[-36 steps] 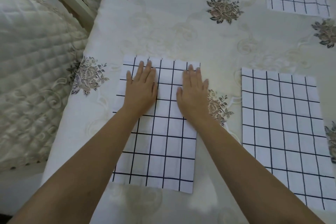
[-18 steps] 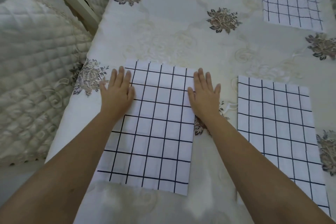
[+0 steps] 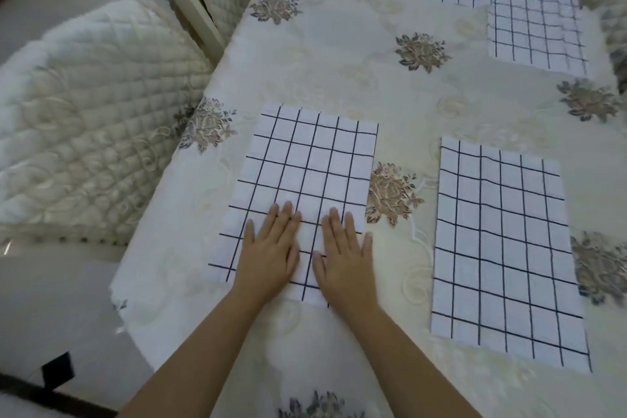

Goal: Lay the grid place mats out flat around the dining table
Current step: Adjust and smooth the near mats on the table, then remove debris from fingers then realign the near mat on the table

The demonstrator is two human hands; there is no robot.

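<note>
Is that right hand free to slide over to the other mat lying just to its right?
Probably yes. The right hand lies flat, holding nothing, and only tablecloth separates it from the right-hand mat.

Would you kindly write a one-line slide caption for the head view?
Left hand and right hand press flat on a grid place mat, a second mat beside it on the tablecloth.

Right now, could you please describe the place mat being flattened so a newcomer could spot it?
On the cream floral tablecloth, go to the near left corner beside the quilted white chair. There lies a white rectangular cloth place mat with a dark grid. Alone among the grid mats, it has the left hand and right hand flat on it.
</note>
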